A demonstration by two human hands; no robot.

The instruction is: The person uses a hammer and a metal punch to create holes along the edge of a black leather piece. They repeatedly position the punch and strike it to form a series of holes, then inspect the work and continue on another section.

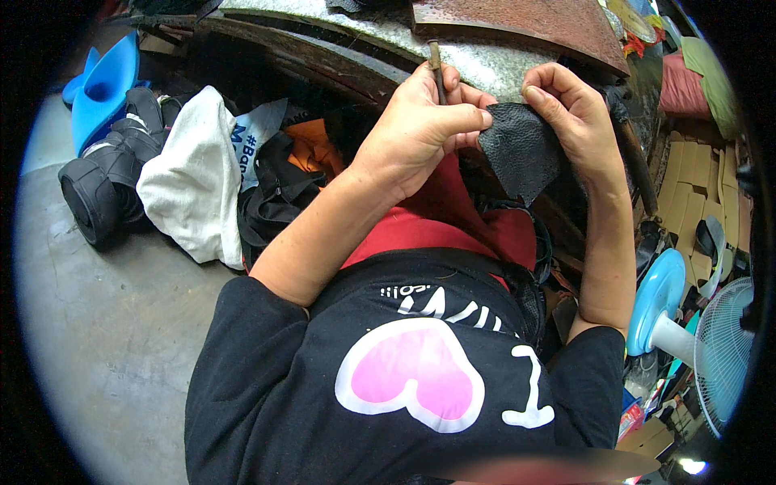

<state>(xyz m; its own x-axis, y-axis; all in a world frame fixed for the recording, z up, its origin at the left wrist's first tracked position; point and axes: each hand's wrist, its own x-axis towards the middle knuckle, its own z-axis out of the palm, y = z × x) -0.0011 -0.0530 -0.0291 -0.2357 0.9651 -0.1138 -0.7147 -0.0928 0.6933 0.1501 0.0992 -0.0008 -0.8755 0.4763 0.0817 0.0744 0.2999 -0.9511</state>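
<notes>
In front of my lap I hold up a small piece of black grained leather (521, 153), its lower end hanging in a point. My left hand (432, 117) pinches the left edge of this piece between thumb and finger. A slim dark rod-like tool (436, 69) with a worn brownish head also sticks up out of the left hand; its other end is hidden in the palm. At the upper right corner of the leather, my right hand (572, 117) is closed, thumb against index finger.
Beyond my hands is a workbench with a pale metal top (493, 69) and a rusty brown slab (525, 28). Left on the floor are a whitish cloth (190, 174), a black strapped item (105, 190) and a blue plastic object (105, 89). Right stand a fan (723, 356) and stacked cardboard (687, 186).
</notes>
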